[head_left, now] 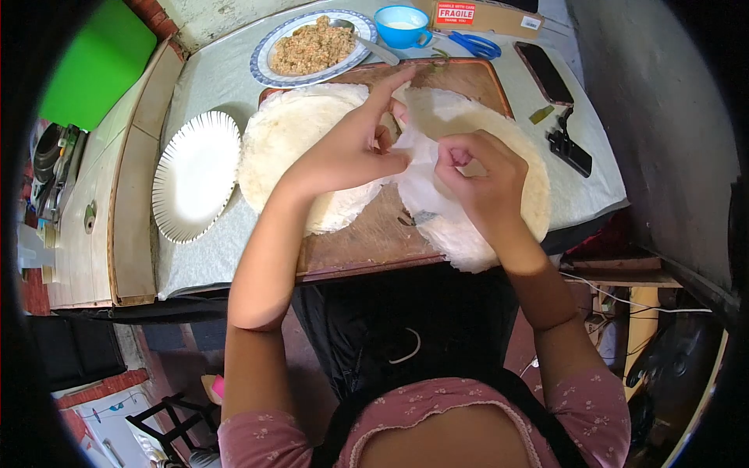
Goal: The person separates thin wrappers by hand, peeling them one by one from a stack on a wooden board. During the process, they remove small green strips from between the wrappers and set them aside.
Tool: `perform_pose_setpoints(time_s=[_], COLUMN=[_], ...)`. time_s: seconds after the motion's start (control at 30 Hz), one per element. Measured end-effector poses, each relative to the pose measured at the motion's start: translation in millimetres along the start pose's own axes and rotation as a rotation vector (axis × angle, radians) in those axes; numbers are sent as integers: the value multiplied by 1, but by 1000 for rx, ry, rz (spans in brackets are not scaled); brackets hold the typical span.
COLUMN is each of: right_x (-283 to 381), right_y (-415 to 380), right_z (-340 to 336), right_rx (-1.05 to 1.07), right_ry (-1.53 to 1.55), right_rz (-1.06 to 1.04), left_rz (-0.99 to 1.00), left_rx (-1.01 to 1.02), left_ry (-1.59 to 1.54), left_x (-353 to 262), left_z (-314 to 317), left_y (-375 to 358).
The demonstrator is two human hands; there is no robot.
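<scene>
Two stacks of thin, pale round wrappers lie on a brown wooden board (335, 257). My left hand (355, 148) is over the inner edge of the left stack (289, 125), its thumb and fingers against a thin translucent wrapper (417, 160). On the other side of that wrapper, my right hand (484, 175) pinches its edge above the right stack (534, 179). The raised wrapper hangs between both hands, and its lower part merges with the right stack.
A plate of minced filling (269, 74) with a spoon, a blue cup (402, 35) and blue scissors (477, 45) stand behind the board. White paper plates (195, 179) lie left. A phone (544, 72) and a black object (571, 152) are at the right.
</scene>
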State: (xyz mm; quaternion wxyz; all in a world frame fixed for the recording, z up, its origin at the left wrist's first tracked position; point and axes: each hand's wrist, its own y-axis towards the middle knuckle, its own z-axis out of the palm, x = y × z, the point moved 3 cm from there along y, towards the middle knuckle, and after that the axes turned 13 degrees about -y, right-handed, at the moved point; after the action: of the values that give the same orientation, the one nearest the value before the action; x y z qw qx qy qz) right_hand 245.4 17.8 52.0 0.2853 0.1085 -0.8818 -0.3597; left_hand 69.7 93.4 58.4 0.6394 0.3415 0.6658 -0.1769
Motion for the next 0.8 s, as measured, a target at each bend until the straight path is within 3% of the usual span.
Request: perform_pose_setpoints(time_s=[0.27, 0.37, 0.53, 0.67, 0.8], right_x=[4, 3, -9, -5, -4], right_y=[1, 1, -6, -4, 0], right_z=[5, 11, 11, 3, 6], right_rx=[110, 28, 84, 22, 68], right_ry=[-15, -7, 20, 67, -51], right_rz=[34, -43, 30, 154, 50], left_rz=[70, 70, 64, -8, -92], left_rx=[-101, -103, -144, -117, -89], left_ry=[64, 117, 139, 66, 47], left_x=[4, 0, 1, 5, 0], left_z=[16, 21, 18, 10, 19], left_y=[6, 7, 6, 5, 2])
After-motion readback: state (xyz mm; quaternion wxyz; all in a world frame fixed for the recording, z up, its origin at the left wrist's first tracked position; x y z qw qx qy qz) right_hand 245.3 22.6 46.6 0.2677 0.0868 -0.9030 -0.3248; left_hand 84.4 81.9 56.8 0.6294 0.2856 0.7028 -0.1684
